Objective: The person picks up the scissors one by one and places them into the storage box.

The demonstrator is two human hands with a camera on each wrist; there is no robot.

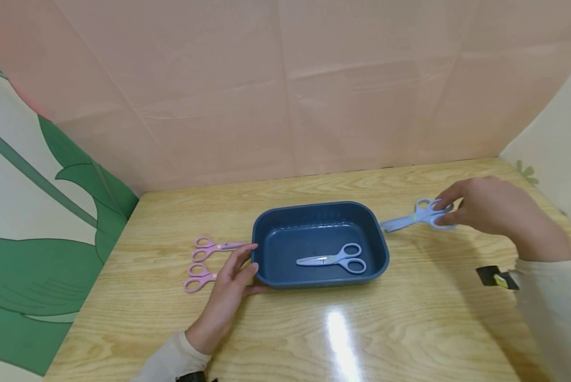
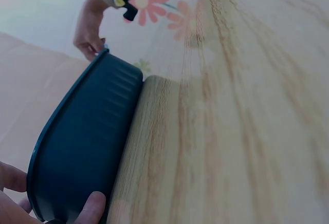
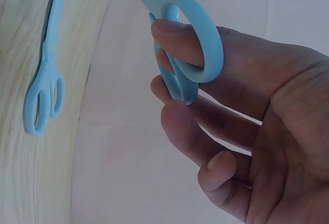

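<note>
A dark blue plastic tray stands on the table with a pair of light blue scissors lying inside. My left hand grips the tray's left end, fingertips at the rim and thumb against the outer wall. Right of the tray, my right hand holds light blue scissors by the handle, thumb through one loop. Another light blue pair lies on the table beneath, largely overlapped by the held one in the head view. Two pink scissors lie left of the tray, one partly behind my left hand.
The wooden table meets a pinkish covered wall at the back. A wall with painted green leaves borders the left, and a pale wall the right.
</note>
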